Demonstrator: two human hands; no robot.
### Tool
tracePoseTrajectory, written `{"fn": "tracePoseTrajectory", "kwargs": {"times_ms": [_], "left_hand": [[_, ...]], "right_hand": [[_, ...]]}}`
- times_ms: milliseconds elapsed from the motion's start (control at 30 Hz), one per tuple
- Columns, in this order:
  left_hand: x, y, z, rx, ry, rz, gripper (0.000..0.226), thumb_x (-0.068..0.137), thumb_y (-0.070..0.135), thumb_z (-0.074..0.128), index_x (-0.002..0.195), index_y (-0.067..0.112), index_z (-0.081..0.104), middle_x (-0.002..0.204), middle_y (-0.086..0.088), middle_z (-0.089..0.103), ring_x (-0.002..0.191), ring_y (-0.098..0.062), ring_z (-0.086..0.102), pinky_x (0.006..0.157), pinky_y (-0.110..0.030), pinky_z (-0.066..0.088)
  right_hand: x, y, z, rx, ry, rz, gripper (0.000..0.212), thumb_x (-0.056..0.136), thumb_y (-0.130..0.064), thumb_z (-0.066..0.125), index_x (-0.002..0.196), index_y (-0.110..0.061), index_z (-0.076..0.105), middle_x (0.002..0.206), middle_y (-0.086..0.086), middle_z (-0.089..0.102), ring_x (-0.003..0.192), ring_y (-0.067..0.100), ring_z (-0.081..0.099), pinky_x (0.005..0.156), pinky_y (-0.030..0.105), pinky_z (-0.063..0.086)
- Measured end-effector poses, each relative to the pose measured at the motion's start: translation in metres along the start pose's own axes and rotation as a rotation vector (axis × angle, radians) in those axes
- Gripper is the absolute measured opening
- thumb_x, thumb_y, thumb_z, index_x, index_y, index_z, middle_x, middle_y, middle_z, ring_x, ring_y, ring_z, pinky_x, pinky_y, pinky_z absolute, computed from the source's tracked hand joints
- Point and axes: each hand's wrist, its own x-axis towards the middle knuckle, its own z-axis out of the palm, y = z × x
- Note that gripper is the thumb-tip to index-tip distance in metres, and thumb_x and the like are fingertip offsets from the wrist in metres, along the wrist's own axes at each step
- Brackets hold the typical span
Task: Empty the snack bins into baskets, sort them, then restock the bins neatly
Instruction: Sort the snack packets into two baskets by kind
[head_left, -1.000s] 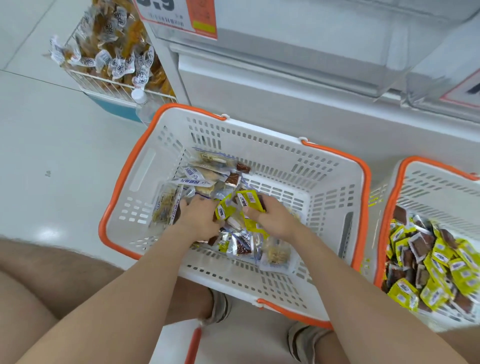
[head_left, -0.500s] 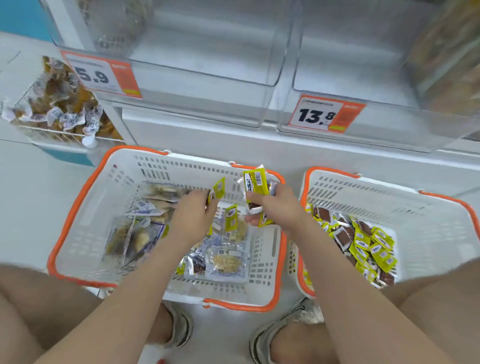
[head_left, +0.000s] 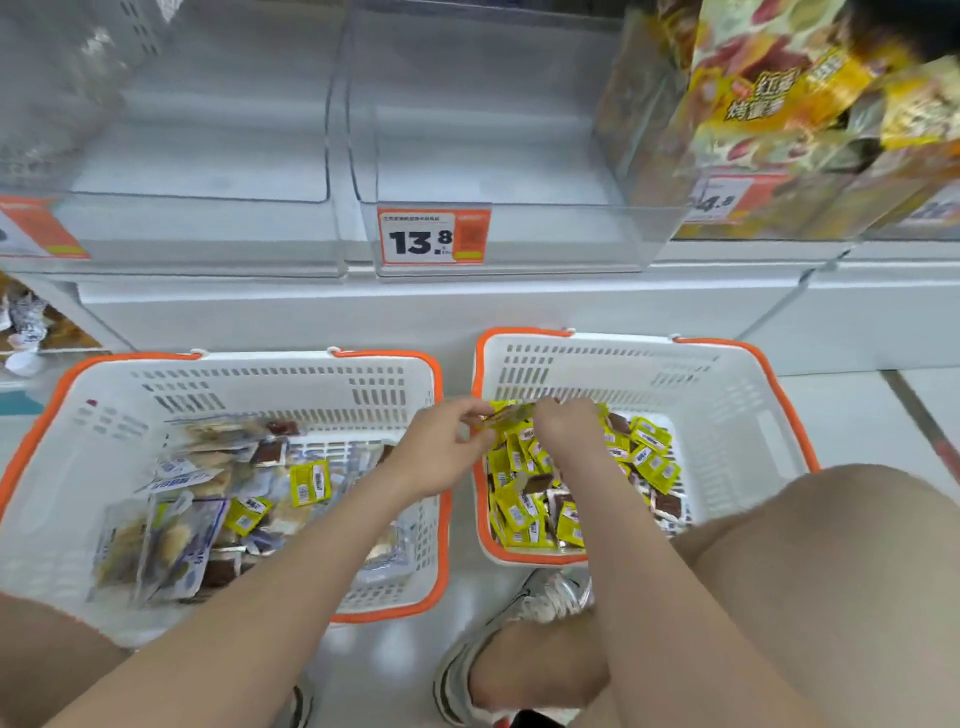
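Observation:
Two white baskets with orange rims stand on the floor. The left basket (head_left: 249, 384) holds mixed snack packets, clear, silver and a few yellow ones (head_left: 310, 483). The right basket (head_left: 727, 415) holds a pile of yellow and brown packets (head_left: 535, 512). My left hand (head_left: 441, 452) and my right hand (head_left: 569, 428) meet over the right basket's left side, both pinching a blurred clump of yellow packets (head_left: 511, 415) between them. How many packets each hand holds is unclear.
Clear plastic bins (head_left: 483, 130) sit on the shelf above, with a 13.8 price tag (head_left: 434, 236). Large yellow snack bags (head_left: 789, 114) fill the bin at top right. A wire rack of wrapped snacks (head_left: 31, 332) is at far left. My knees and shoes frame the baskets.
Both hands carried yellow packets from the left basket rightward and now hover over the right basket. The view has swung right and up.

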Motion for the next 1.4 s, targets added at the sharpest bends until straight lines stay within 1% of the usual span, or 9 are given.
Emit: {"fn": "tracePoseTrajectory", "kwargs": {"times_ms": [267, 467, 567, 733, 833, 933, 1167, 1267, 1400], "left_hand": [[-0.042, -0.121, -0.045, 0.017, 0.176, -0.388, 0.014, 0.102, 0.021, 0.060, 0.100, 0.023, 0.073, 0.095, 0.006, 0.071, 0.089, -0.016, 0.067, 0.074, -0.030, 0.050], [-0.075, -0.224, -0.053, 0.147, 0.049, -0.756, 0.016, 0.096, 0.018, 0.058, 0.105, 0.004, 0.061, 0.111, -0.020, 0.066, 0.109, -0.040, 0.064, 0.086, -0.045, 0.056], [-0.088, -0.264, -0.051, 0.219, 0.008, -0.885, 0.059, 0.092, 0.023, 0.066, 0.140, 0.000, 0.042, 0.147, -0.022, 0.039, 0.132, -0.042, 0.049, 0.104, -0.049, 0.048], [-0.095, -0.284, -0.048, 0.359, -0.146, -0.794, 0.093, 0.097, 0.021, 0.066, 0.164, 0.011, 0.001, 0.171, -0.016, -0.010, 0.156, -0.041, 0.018, 0.117, -0.054, 0.036], [-0.091, -0.281, -0.056, 0.563, -0.201, -0.727, 0.094, 0.097, 0.023, 0.069, 0.163, 0.005, 0.003, 0.168, -0.022, 0.016, 0.147, -0.040, 0.037, 0.109, -0.047, 0.045], [-0.088, -0.282, -0.066, 0.635, -0.154, -0.644, 0.067, 0.094, 0.025, 0.073, 0.148, 0.009, 0.037, 0.143, -0.016, 0.052, 0.134, -0.036, 0.047, 0.103, -0.043, 0.047], [-0.076, -0.262, -0.075, 0.584, 0.094, -0.500, 0.015, 0.099, 0.020, 0.054, 0.112, 0.013, 0.059, 0.115, -0.005, 0.054, 0.108, -0.028, 0.058, 0.072, -0.040, 0.050], [-0.059, -0.269, -0.074, 0.656, 0.140, -0.379, 0.027, 0.096, 0.007, 0.059, 0.123, 0.011, 0.056, 0.137, -0.009, 0.051, 0.131, -0.029, 0.048, 0.093, -0.037, 0.047], [-0.029, -0.276, -0.080, 0.786, -0.074, -0.392, 0.058, 0.100, 0.000, 0.046, 0.154, 0.006, 0.027, 0.173, -0.017, -0.001, 0.161, -0.031, 0.002, 0.128, -0.049, 0.016]], "right_hand": [[-0.047, -0.023, 0.098, -0.247, 0.032, -0.717, 0.031, 0.087, -0.019, 0.052, 0.104, -0.012, 0.076, 0.104, 0.010, 0.074, 0.104, 0.030, 0.065, 0.090, 0.037, 0.050], [-0.057, 0.000, 0.194, -0.531, -0.420, -0.801, 0.027, 0.097, -0.017, 0.047, 0.110, -0.019, 0.069, 0.104, 0.005, 0.072, 0.096, 0.025, 0.066, 0.083, 0.042, 0.057], [-0.051, 0.010, 0.235, -0.754, -0.522, -0.804, 0.022, 0.097, -0.015, 0.046, 0.109, -0.013, 0.065, 0.102, 0.014, 0.070, 0.095, 0.034, 0.067, 0.080, 0.046, 0.059], [-0.031, 0.022, 0.276, -1.021, -0.541, -0.783, 0.040, 0.100, -0.014, 0.055, 0.139, -0.007, 0.049, 0.137, 0.017, 0.055, 0.125, 0.037, 0.056, 0.095, 0.045, 0.051], [-0.021, 0.028, 0.299, -1.047, -0.555, -0.839, 0.070, 0.098, -0.007, 0.058, 0.160, -0.015, 0.026, 0.168, 0.013, 0.018, 0.155, 0.038, 0.023, 0.117, 0.052, 0.038], [-0.016, 0.031, 0.319, -1.143, -0.668, -0.927, 0.089, 0.095, 0.001, 0.060, 0.164, -0.034, 0.015, 0.174, 0.006, -0.009, 0.160, 0.038, -0.004, 0.127, 0.057, 0.017], [-0.007, 0.019, 0.333, -1.273, -0.565, -1.063, 0.058, 0.091, -0.013, 0.072, 0.139, -0.019, 0.040, 0.140, 0.010, 0.044, 0.124, 0.042, 0.049, 0.104, 0.053, 0.045], [-0.001, 0.008, 0.327, -1.065, -0.539, -0.975, 0.041, 0.098, -0.016, 0.059, 0.132, -0.016, 0.038, 0.130, 0.011, 0.048, 0.102, 0.037, 0.061, 0.077, 0.046, 0.052], [0.007, -0.003, 0.320, -0.901, -0.307, -0.804, 0.037, 0.095, -0.001, 0.055, 0.129, -0.011, 0.045, 0.125, 0.011, 0.053, 0.095, 0.034, 0.064, 0.063, 0.038, 0.045]]}}
